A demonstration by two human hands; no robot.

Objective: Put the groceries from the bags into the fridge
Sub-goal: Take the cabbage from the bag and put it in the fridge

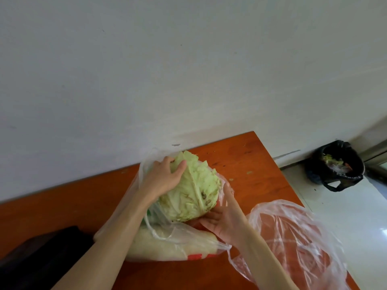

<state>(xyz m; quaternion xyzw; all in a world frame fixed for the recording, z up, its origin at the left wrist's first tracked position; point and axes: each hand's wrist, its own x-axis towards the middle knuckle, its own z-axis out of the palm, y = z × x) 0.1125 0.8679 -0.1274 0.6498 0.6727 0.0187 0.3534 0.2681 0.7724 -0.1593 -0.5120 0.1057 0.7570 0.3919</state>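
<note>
A pale green cabbage (193, 190) sits half out of a clear plastic bag (167, 233) on the orange table (83, 197). My left hand (164, 177) grips the cabbage's upper left side. My right hand (225, 219) cups its lower right side, fingers spread against the leaves and the bag's edge. Beneath the cabbage, inside the same bag, lies a long white vegetable (159, 245), with a bit of red showing near it. A second clear plastic bag (293, 241) lies crumpled at the right, close to the table's edge. The fridge is out of view.
A white wall rises directly behind the table. A dark object (39, 260) rests on the table at the lower left. On the pale tiled floor to the right stands a bin lined with a black bag (335, 166), holding scraps.
</note>
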